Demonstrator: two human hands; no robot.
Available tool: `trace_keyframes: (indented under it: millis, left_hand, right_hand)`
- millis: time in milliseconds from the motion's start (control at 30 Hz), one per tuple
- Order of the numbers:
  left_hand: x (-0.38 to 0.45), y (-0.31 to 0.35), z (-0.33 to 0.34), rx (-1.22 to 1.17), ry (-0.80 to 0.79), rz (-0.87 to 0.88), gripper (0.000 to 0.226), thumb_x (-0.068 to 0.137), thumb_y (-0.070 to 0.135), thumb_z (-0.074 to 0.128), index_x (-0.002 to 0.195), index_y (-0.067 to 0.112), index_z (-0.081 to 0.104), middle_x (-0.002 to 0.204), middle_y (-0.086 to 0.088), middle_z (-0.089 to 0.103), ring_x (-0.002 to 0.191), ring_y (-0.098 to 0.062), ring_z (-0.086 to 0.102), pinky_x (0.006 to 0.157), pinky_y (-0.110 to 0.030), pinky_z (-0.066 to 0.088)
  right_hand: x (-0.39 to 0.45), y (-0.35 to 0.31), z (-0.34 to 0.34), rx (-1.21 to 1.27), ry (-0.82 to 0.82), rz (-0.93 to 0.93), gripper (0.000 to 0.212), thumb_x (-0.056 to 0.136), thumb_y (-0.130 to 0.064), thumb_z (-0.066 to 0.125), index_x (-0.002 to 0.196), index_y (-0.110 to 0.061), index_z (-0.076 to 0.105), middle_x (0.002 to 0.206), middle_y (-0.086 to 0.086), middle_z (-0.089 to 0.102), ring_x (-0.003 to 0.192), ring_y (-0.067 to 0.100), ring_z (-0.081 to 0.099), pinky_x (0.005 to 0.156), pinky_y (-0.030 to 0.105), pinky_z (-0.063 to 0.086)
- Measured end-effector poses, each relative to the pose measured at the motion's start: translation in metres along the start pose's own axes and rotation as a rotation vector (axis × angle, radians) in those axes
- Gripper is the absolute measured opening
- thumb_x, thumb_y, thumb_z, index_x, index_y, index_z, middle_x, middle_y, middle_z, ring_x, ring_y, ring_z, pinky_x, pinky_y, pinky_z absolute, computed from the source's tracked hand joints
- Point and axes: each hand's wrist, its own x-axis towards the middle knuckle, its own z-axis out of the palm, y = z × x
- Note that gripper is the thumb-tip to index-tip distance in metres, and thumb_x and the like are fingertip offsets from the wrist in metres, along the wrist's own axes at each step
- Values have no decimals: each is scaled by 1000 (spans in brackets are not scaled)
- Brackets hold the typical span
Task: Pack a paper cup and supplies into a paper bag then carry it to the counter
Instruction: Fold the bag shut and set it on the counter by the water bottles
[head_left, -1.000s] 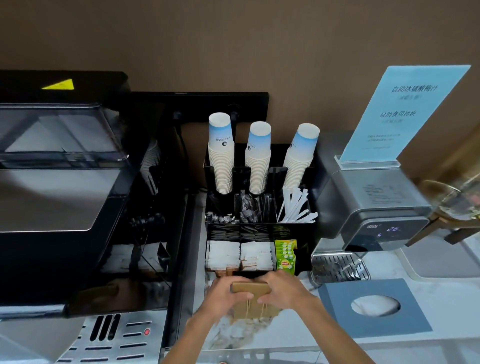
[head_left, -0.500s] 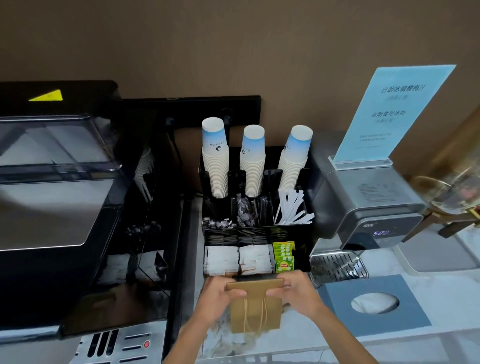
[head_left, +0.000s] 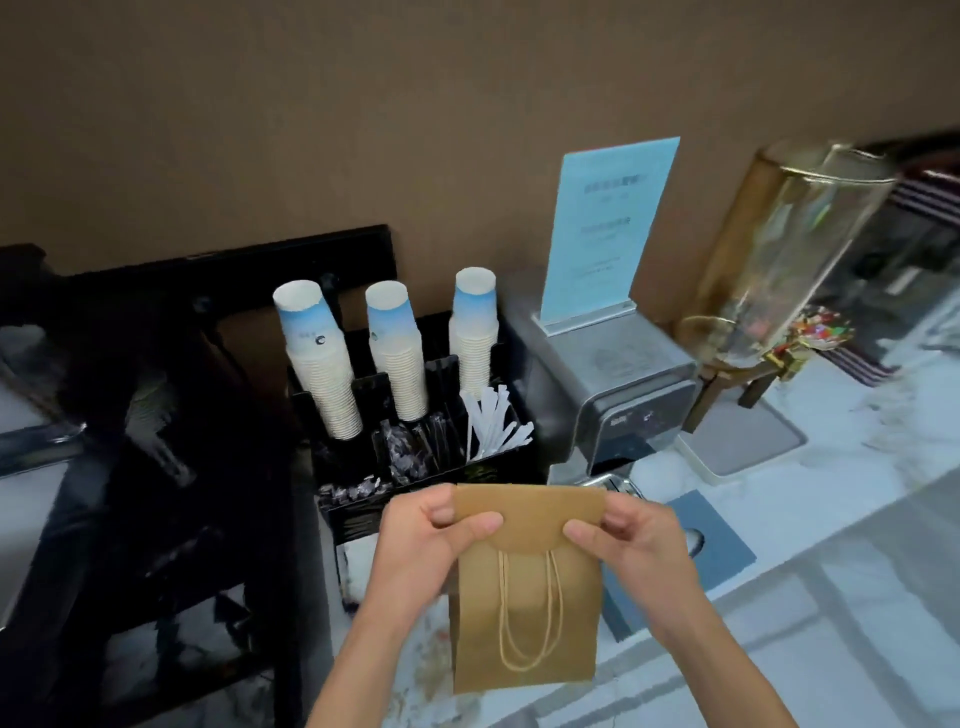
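A brown wall (head_left: 363, 130) fills the upper half of the frame. Below it, a marble counter (head_left: 831, 519) runs across the lower right. At the left edge stands a dark coffee machine (head_left: 130, 415), blurred. At the right a glass drink dispenser (head_left: 789, 249) tilts in the frame, and left of it sits a small steel machine (head_left: 623, 395) with a blue sign (head_left: 608, 223) standing on top. In the centre, a black caddy (head_left: 415, 457) holds three stacks of paper cups (head_left: 400, 353); white wrapped straws (head_left: 493, 421) stand in its right compartment, with dark sachets (head_left: 400, 452) left of them.

In the lower centre, held up in front of the caddy, is a flat brown bag (head_left: 524, 587), its twine handles (head_left: 530, 608) hanging against its front face. The left hand (head_left: 421, 540) pinches the bag's top left corner between thumb and fingers; the right hand (head_left: 623, 540) pinches the top right corner the same way. Both are closed on the paper.

The bag looks unopened and empty, so the step in hand seems to be opening it. Next, the mouth would need pulling apart and the bag stood on the counter, freeing a hand to take a cup.
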Motion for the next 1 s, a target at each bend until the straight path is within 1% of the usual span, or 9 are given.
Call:
trace_keyframes:
  millis: [100, 233, 300, 400, 500, 667, 767, 900, 1000]
  left_hand:
    - [7, 17, 43, -27, -117, 46, 15, 74, 5, 81, 88, 10, 78, 80, -14, 79, 76, -27, 75, 68, -36, 60]
    - [11, 30, 118, -73, -333, 69, 19, 70, 8, 82, 89, 11, 79, 66, -2, 77, 66, -18, 75, 58, -26, 59]
    - [11, 36, 160, -74, -428, 71, 27, 64, 14, 83, 91, 11, 80, 73, -7, 79, 70, -21, 77, 59, -24, 59]
    - [5, 41, 234, -64, -567, 67, 34, 60, 21, 84, 93, 15, 80, 87, -13, 80, 82, -29, 77, 68, -30, 62]
    - [-1, 42, 298, -35, -652, 82, 37, 56, 25, 85, 91, 14, 80, 89, -21, 79, 86, -32, 76, 78, -41, 62]
    - [-18, 45, 425, -29, -783, 104, 36, 56, 26, 85, 91, 18, 80, 85, -12, 81, 82, -28, 78, 63, -23, 60]
    - [-24, 51, 494, -30, -833, 88, 38, 54, 28, 86, 91, 18, 80, 86, -11, 81, 82, -27, 78, 64, -24, 60]
    - [-22, 55, 581, -20, -896, 83, 40, 56, 26, 86, 94, 16, 80, 89, -12, 80, 83, -31, 77, 69, -34, 63]
    - [-11, 54, 648, -32, -935, 89, 34, 62, 23, 84, 94, 17, 79, 90, -11, 81, 83, -30, 78, 66, -32, 63]
  right_hand:
    - [-23, -18, -39, 84, 167, -1, 23, 74, -3, 78, 93, -16, 82, 93, 9, 81, 87, 23, 77, 69, 22, 60]
    - [-61, -30, -100, 157, 359, 2, 32, 66, -13, 79, 96, -4, 79, 95, 16, 80, 90, 30, 76, 74, 28, 63]
    - [-79, -32, -133, 176, 439, -8, 33, 66, -11, 78, 97, -1, 78, 95, 18, 79, 91, 32, 76, 78, 32, 63]
    - [-113, -31, -190, 214, 569, -40, 31, 68, -8, 77, 98, 1, 77, 95, 20, 79, 90, 32, 76, 73, 27, 62]
    - [-139, -31, -239, 226, 663, -66, 28, 67, -9, 77, 95, -2, 79, 94, 20, 79, 88, 31, 77, 70, 25, 60]
    - [-182, -29, -347, 207, 802, -123, 26, 69, -13, 79, 93, -5, 79, 92, 18, 79, 85, 28, 77, 69, 26, 60]
    - [-199, -31, -404, 227, 894, -130, 25, 68, -14, 79, 92, -5, 79, 91, 17, 79, 84, 28, 76, 69, 27, 60]
    - [-210, -31, -476, 219, 979, -142, 24, 70, -14, 78, 93, -7, 79, 92, 16, 80, 85, 28, 77, 72, 29, 62]
    - [-208, -27, -534, 225, 1028, -153, 16, 78, -6, 75, 94, -7, 79, 94, 16, 80, 87, 29, 77, 71, 28, 61]
